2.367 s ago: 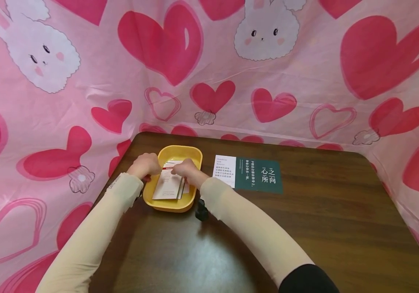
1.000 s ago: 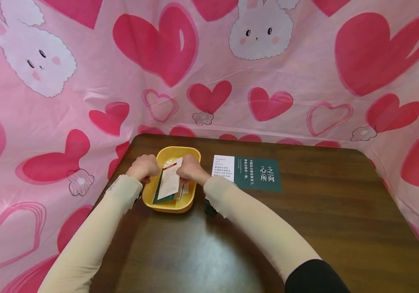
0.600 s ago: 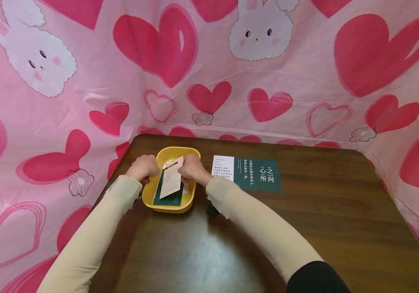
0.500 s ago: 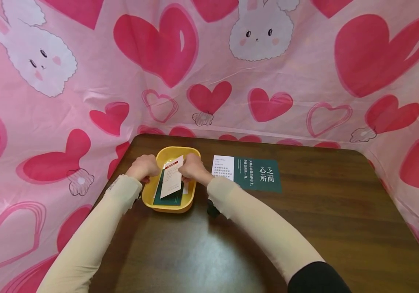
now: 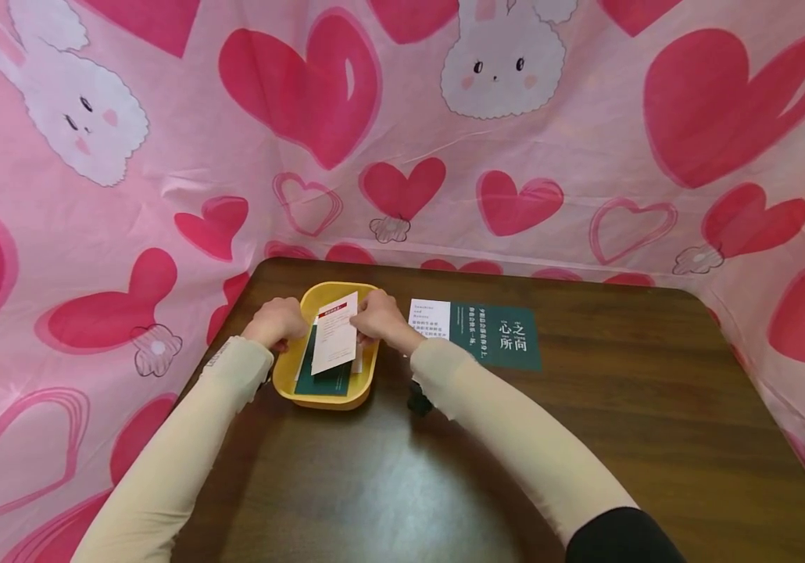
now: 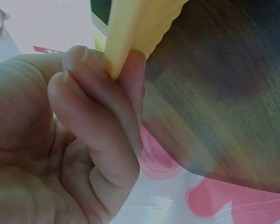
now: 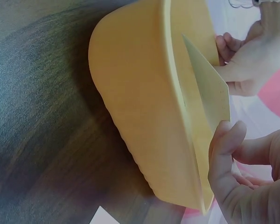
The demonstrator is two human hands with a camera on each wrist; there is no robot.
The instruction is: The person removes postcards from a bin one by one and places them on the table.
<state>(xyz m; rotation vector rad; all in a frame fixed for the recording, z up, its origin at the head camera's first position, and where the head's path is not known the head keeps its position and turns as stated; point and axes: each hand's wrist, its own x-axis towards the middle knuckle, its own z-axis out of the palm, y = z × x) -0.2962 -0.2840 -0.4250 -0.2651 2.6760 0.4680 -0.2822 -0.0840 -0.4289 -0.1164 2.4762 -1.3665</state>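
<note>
Pinching a white card (image 5: pixel 334 338) by its right edge, between thumb and fingers of the right hand (image 5: pixel 380 319), with a red band (image 5: pixel 333 309) near its top
Holding it tilted over the yellow tray (image 5: pixel 325 403), partly inside the rim going by the right wrist view, above a dark green card (image 5: pixel 323 386) lying in the tray; can't tell if touching that one
Gripping the tray's left rim with the left hand (image 5: pixel 277 320), between thumb and curled fingers, clear in the left wrist view
For location: tray on the brown table (image 5: pixel 585 391), near the far left corner
See also printed paper (image 5: pixel 497 338), white and green, flat just right of the tray, partly behind the right arm; can't tell one piece from two
Behind: pink backdrop (image 5: pixel 543 141) with hearts and rabbits
</note>
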